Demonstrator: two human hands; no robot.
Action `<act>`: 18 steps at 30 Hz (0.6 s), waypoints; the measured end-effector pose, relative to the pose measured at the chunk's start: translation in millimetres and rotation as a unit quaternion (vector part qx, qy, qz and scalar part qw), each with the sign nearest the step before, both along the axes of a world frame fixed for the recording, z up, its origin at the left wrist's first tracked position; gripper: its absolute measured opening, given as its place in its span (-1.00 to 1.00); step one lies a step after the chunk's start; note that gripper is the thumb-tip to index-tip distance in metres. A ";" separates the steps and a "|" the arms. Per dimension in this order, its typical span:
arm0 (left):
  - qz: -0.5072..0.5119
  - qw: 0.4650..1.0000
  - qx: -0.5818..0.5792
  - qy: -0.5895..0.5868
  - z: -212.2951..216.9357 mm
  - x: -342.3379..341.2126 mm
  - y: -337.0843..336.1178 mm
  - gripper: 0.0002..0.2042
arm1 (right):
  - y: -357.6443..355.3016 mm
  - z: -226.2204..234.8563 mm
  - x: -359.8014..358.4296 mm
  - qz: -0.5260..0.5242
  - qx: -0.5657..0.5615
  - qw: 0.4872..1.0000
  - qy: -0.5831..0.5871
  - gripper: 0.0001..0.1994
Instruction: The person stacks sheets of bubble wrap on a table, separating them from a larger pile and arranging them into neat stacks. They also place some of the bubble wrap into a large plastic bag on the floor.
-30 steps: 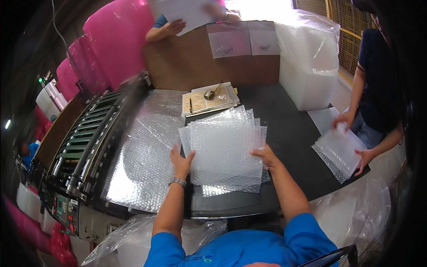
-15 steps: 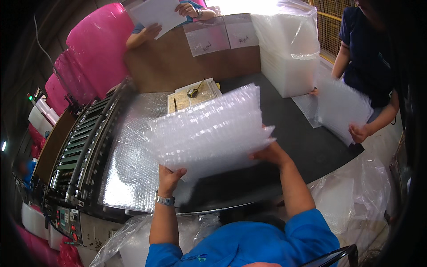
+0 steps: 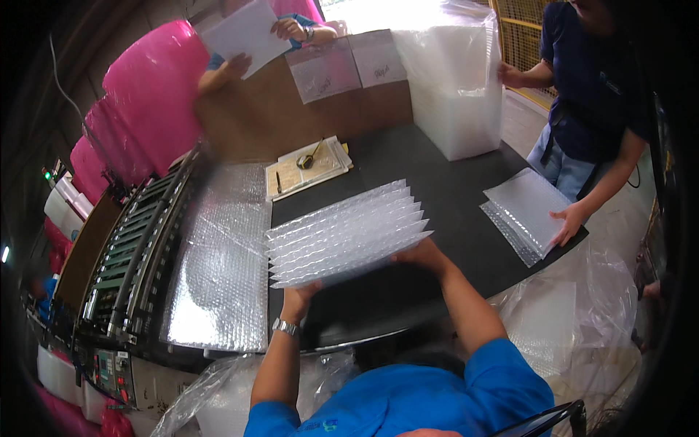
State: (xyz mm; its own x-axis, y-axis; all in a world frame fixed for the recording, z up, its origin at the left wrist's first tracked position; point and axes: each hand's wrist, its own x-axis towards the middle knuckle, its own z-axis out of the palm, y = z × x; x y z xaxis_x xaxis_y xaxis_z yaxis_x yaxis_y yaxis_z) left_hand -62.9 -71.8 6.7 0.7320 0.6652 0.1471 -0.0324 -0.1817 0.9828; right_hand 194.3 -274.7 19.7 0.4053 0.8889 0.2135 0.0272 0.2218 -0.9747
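Note:
A stack of clear bubble wrap sheets (image 3: 348, 231) is between my two hands, above the black tabletop. Its layers lie stepped, with several pointed edges at the right end. My left hand (image 3: 299, 297), with a metal-banded watch on the wrist, grips the near left edge; its thumb shows, while the other fingers are hidden beneath. At the near right edge my right hand (image 3: 424, 256) closes on the same stack, its fingers partly covered. Left of the stack, a wide sheet of bubble wrap (image 3: 218, 269) lies flat beside the rollers.
Papers with a tape measure (image 3: 305, 162) and pen lie beyond the stack. A tall plastic-covered pile (image 3: 473, 120) stands at the back right. A co-worker's hand (image 3: 568, 222) rests on other bubble wrap sheets (image 3: 526, 211). Another person holds white sheets (image 3: 244, 36) behind the brown board. A roller machine (image 3: 138, 255) borders the left.
My hands have lowered the stack, and its layers now show stepped edges. The right co-worker's sheets have come down onto the table corner, and one of their hands has moved to the tall pile.

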 end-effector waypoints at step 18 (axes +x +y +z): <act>-0.060 0.985 0.117 -0.114 63.0 9.1 -60.8 0.03 | -19.2 188.2 -70.3 -0.030 -0.137 0.728 -0.671 -0.49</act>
State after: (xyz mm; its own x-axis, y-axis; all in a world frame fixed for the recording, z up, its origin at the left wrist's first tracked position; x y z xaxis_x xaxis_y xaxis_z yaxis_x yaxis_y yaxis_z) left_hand -53.8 -132.6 69.6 0.7343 0.5040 0.4547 -0.2818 -0.3831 0.8797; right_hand 124.0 -293.9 207.9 0.0345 0.9620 0.2707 0.9976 -0.0166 -0.0678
